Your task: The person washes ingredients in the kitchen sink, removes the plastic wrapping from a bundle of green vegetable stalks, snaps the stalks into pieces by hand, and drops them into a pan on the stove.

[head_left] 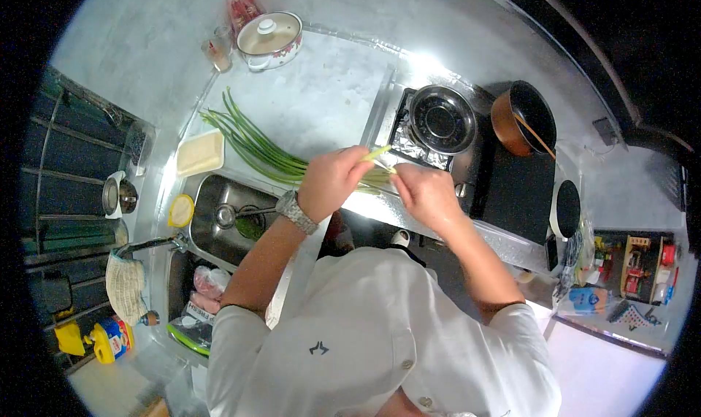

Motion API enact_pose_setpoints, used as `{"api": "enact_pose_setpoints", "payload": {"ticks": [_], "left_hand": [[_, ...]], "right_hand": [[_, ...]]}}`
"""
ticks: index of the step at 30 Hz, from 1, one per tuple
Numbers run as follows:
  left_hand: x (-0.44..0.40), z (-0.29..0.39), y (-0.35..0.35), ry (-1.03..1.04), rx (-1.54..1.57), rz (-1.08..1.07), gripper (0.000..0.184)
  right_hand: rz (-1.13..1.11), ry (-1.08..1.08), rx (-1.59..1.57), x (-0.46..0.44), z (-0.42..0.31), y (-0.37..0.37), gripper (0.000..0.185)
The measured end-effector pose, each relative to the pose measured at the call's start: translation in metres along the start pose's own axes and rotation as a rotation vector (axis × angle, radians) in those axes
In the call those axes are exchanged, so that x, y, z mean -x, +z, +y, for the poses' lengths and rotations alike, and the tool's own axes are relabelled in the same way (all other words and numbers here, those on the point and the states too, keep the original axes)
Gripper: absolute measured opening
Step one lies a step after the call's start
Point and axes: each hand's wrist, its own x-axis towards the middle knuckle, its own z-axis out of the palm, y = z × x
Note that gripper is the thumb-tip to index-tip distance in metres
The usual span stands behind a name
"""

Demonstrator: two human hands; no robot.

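Note:
Long green spring onions [266, 154] spread across the counter's front edge, their green tops fanning out to the upper left. My left hand [332, 180], with a metal watch on its wrist, is closed round the pale lower part of a few stalks. One yellowish stalk end pokes out past its fingers. Just to the right, my right hand [431, 198] is closed, thumb and fingers pinching at the white end of a spring onion. The exact grip of its fingertips is partly hidden.
A steel sink [212, 234] lies to the left, with a pale foam tray [201, 154] behind it. A lidded pot [270, 41] stands at the back. On the right are a stove with a dark pan [442, 120] and a copper-coloured pot [504, 121] with a wooden stick.

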Motion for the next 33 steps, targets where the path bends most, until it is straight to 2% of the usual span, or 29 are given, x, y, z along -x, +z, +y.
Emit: {"api": "enact_pose_setpoints", "payload": {"ticks": [2,4,8,10,11,13,14,15,16,17,19,21,23,24,27,31,32,33], "left_hand": [[0.001,-0.004,-0.005,0.004,0.113,-0.089,0.017],[0.002,-0.007,-0.012,-0.146,0.310,-0.333,0.021],[-0.009,-0.018,-0.023,-0.289,0.453,-0.371,0.021],[-0.011,-0.024,-0.023,-0.236,0.390,-0.090,0.020],[-0.011,-0.025,-0.026,-0.238,0.390,-0.089,0.020],[-0.011,-0.024,-0.035,-0.140,0.238,0.144,0.020],[-0.011,-0.028,-0.036,-0.114,0.159,0.186,0.021],[-0.008,-0.025,-0.041,-0.124,0.161,0.180,0.021],[-0.007,-0.017,-0.049,-0.142,0.025,0.183,0.020],[-0.003,-0.015,-0.053,-0.160,-0.112,0.184,0.020],[0.005,-0.023,-0.053,-0.161,-0.118,0.176,0.021],[0.015,-0.028,-0.051,-0.131,-0.061,0.250,0.021],[0.022,-0.033,-0.053,-0.118,-0.085,0.254,0.018],[0.026,-0.035,-0.052,-0.116,-0.089,0.300,0.018],[0.039,-0.036,-0.052,-0.127,-0.028,0.348,0.020],[0.053,-0.034,-0.055,-0.135,-0.042,0.385,0.019],[0.056,-0.033,-0.055,-0.141,-0.069,0.383,0.019],[0.059,-0.034,-0.055,-0.141,-0.096,0.382,0.018]], "right_hand": [[0.005,0.064,0.032,0.004,0.010,0.001,0.018],[0.003,0.066,0.040,0.004,0.011,-0.002,0.017],[-0.035,0.051,0.082,0.010,0.009,-0.006,0.017],[-0.058,0.034,0.092,0.018,0.012,-0.008,0.016],[-0.063,0.038,0.083,0.023,0.017,-0.009,0.017],[-0.072,0.041,0.070,0.033,0.030,-0.004,0.018],[-0.063,0.200,-0.060,0.038,0.038,0.002,0.020],[-0.058,0.364,-0.192,0.043,0.042,0.007,0.022],[-0.098,0.461,-0.249,0.044,0.043,0.008,0.023],[-0.111,0.468,-0.254,0.051,0.044,0.018,0.023],[-0.106,0.579,-0.470,0.061,0.044,0.042,0.021],[-0.163,0.551,-0.456,0.069,0.041,0.057,0.017],[0.103,0.256,-0.366,0.073,0.039,0.074,0.018],[-0.061,0.443,-0.389,0.071,0.029,0.065,0.017],[-0.135,0.585,-0.600,0.093,0.038,0.095,0.015],[-0.186,0.634,-0.723,0.141,0.048,0.155,0.019],[-0.285,0.693,-0.739,0.152,0.047,0.167,0.010],[-0.292,0.704,-0.750,0.163,0.048,0.187,0.010]]}}
